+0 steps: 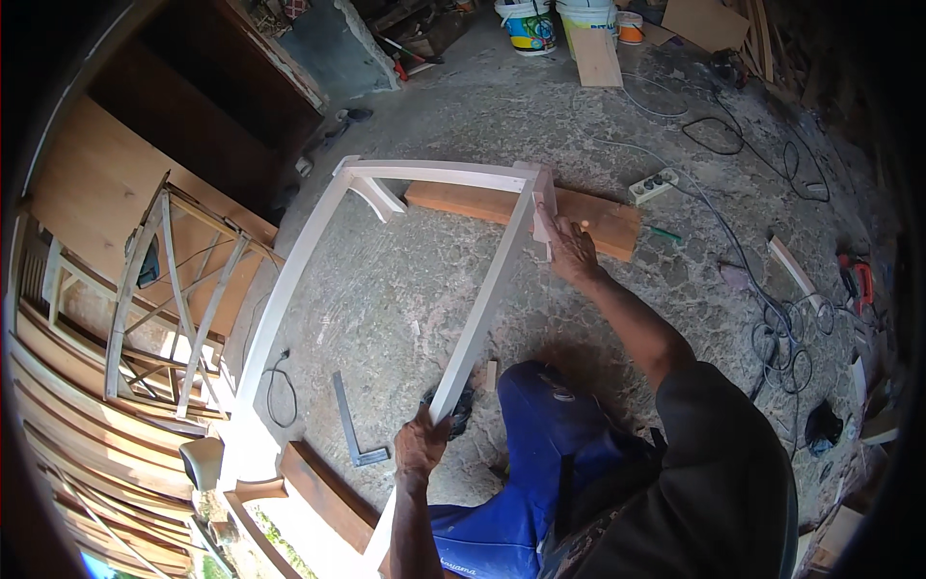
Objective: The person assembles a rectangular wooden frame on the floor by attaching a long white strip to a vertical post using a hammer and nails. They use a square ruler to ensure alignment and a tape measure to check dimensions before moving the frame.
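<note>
On floor | left hand grip closed round white frame rail | right hand flat on corner

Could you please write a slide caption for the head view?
Left hand grips a pale wooden frame's rail; right hand presses its far corner joint.

Light: daylight, brightest at lower left, where the frame glares white
Shadows: soft, under the person on the floor
Edges: dark vignette, bent lines (fisheye)
Focus: centre sharp, rim slightly blurred
</note>
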Available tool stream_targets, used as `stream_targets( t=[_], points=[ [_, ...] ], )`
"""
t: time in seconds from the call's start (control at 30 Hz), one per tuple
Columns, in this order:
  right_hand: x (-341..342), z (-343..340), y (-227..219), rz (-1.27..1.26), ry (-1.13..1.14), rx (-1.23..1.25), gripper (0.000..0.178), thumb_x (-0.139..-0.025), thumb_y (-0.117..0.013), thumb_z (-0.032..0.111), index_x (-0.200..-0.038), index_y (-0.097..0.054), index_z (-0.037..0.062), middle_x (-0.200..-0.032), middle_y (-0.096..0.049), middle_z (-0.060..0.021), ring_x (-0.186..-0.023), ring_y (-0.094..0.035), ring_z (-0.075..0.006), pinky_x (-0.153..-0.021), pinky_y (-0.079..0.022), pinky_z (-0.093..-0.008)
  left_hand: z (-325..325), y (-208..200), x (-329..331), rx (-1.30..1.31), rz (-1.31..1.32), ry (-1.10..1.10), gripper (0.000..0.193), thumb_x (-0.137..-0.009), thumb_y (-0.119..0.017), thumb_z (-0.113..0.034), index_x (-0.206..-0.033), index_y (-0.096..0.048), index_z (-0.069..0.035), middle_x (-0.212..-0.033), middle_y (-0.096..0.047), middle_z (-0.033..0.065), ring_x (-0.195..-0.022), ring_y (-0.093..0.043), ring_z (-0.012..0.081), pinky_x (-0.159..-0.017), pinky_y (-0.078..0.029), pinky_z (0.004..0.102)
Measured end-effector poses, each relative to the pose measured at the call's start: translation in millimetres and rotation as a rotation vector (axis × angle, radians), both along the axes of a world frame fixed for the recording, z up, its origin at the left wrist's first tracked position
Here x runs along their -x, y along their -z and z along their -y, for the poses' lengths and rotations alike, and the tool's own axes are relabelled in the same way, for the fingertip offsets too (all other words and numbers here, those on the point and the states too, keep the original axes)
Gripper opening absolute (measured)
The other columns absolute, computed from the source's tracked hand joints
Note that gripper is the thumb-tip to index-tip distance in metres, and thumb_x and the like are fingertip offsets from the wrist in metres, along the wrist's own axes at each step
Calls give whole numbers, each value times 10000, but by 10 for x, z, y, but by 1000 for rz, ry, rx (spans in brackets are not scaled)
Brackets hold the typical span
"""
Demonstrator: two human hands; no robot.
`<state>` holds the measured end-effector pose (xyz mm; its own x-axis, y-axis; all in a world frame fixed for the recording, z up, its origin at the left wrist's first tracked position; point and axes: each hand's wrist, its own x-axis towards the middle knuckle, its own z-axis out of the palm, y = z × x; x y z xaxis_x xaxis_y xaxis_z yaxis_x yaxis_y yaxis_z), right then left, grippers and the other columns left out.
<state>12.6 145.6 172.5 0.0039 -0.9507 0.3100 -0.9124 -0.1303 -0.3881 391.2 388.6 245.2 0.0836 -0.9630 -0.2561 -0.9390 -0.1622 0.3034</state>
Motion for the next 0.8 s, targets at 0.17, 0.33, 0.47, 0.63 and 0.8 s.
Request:
stream_targets(
  t=[0.17, 0.33, 0.47, 0.63, 0.8],
  points=[
    [19, 303, 114, 15, 16, -5, 1020, -807, -698, 3, -1640, -150, 221, -1335, -497, -181, -1167, -566, -398, -908, -512, -520, 35, 62, 18, -8, 44, 9, 448, -881, -712, -467, -1075, -610, -77, -945, -724, 246, -909, -694, 464, -763, -550, 538],
    [-20, 395, 185, 82, 13, -59, 963, -819, -661, -14, -1630, -208, 241, -1366, -493, -170, -1186, -563, -397, -954, -509, -515, 10, 58, -6, -4, 56, 4, 471, -881, -717, -478, -1078, -600, -65, -904, -720, 260, -878, -696, 473, -738, -554, 542],
    [-17, 383, 441, 155, -4, -103, 880, -820, -644, -20, -1595, -320, 241, -1374, -494, -155, -1212, -557, -400, -979, -512, -504, -28, 85, -44, 11, 70, 11, 472, -886, -721, -469, -1056, -599, -47, -885, -716, 271, -846, -701, 472, -697, -556, 536],
    [-32, 118, 944, 263, 37, -36, 679, -801, -572, -83, -1438, -532, 151, -1369, -517, -143, -1207, -572, -368, -977, -522, -441, 2, 59, 11, 11, 53, 14, 453, -885, -730, -451, -1047, -598, -50, -875, -716, 269, -830, -703, 469, -688, -553, 531],
    [-18, 137, 629, 536, -25, 193, 587, -789, -548, -119, -1333, -586, 98, -1303, -542, -153, -1174, -589, -345, -943, -522, -395, 19, 11, 30, 28, 27, 7, 424, -886, -729, -431, -1030, -596, -55, -846, -711, 265, -822, -695, 475, -677, -547, 539]
  ],
)
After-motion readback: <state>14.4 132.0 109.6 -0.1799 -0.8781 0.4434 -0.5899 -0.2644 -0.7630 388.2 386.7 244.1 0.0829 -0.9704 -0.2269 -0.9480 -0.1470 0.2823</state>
